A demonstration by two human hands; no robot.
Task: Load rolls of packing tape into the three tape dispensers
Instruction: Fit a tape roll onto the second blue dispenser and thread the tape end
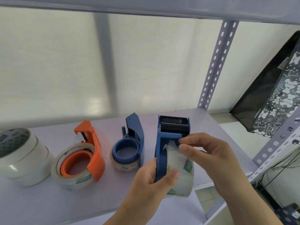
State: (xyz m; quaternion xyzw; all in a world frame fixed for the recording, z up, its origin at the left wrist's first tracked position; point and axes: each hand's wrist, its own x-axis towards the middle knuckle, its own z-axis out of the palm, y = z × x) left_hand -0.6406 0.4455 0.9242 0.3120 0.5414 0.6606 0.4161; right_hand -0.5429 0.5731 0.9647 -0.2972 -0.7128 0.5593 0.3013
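Blue dispenser point(164, 143) held over the shelf point(48, 200)
Left hand point(151, 179) grips its clear tape roll point(180, 174); right hand point(209, 156) pinches the tape end. Label print unreadable.

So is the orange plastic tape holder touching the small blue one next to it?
Apart. The head view shows bare shelf between the orange plastic tape dispenser and the small blue plastic dispenser.

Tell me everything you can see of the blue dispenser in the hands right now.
The held blue dispenser looks like hard plastic, with a serrated cutter and dark roller at its far end. It is raised over the shelf, cutter pointing away. A clear tape roll sits in its near end. The left hand grips the body and roll; the right hand pinches the loose tape end near the middle.
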